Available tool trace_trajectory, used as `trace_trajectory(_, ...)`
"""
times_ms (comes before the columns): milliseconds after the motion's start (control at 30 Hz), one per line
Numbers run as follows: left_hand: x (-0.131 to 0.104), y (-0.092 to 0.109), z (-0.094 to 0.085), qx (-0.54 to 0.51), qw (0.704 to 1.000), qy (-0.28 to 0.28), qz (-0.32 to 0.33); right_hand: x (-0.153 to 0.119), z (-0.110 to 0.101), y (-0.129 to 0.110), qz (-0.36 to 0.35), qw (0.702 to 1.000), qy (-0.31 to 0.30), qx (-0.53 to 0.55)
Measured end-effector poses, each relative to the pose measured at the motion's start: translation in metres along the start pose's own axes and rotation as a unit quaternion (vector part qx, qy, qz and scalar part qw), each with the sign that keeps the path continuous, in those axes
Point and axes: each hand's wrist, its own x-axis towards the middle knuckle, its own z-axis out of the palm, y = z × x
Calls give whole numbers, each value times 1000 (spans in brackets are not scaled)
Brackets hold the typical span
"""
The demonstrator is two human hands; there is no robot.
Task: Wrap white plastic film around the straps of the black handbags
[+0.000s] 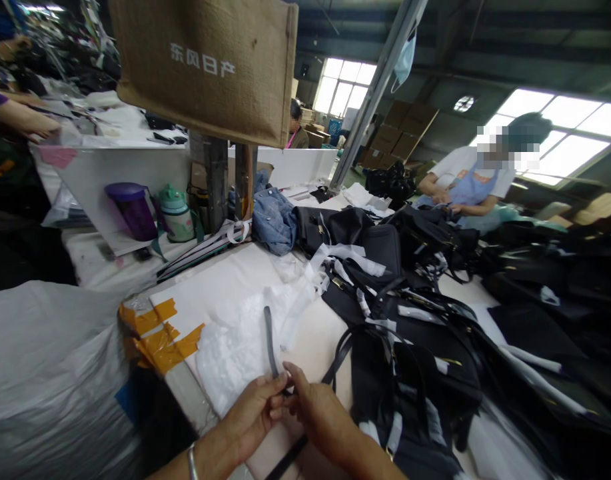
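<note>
Both hands meet over the near part of the worktable. A narrow dark strap, greyish where it catches the light, stands up from between my fingers. My left hand, with a silver bangle on its wrist, pinches the strap between thumb and fingers. Against it, my right hand is closed with thumb and forefinger at the same spot on the strap; its lower fingers are partly hidden. Just right of the hands lies a black bag with straps wrapped in white film. Thin white wrapping sheet lies crumpled beyond my left hand.
Orange tape covers the table's left corner beside a large whitish sack. Behind stand a purple cup, a green-lidded bottle and a denim bundle. A brown bag hangs overhead. A co-worker handles black bags at right.
</note>
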Motion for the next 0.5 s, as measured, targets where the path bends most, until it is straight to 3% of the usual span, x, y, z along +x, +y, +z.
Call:
trace_trajectory(200, -14, 12, -10, 130, 991, -18, -25, 1, -14, -2, -9, 999, 15, 43)
trace_trajectory(300, -22, 26, -14, 236, 969, -43, -62, 5, -19, -2, 15, 999, 33, -21)
trace_trajectory(333, -24, 32, -14, 290, 955, -35, -44, 7, -20, -2, 25, 997, 32, -58)
trace_trajectory(400, -24, 45, -14, 409, 910, -6, 71, 12, -19, -5, 29, 991, 23, -132)
trace_trajectory(500, -15, 59, -13, 544, 787, -15, 292, 19, -14, -13, -19, 981, 2, -192)
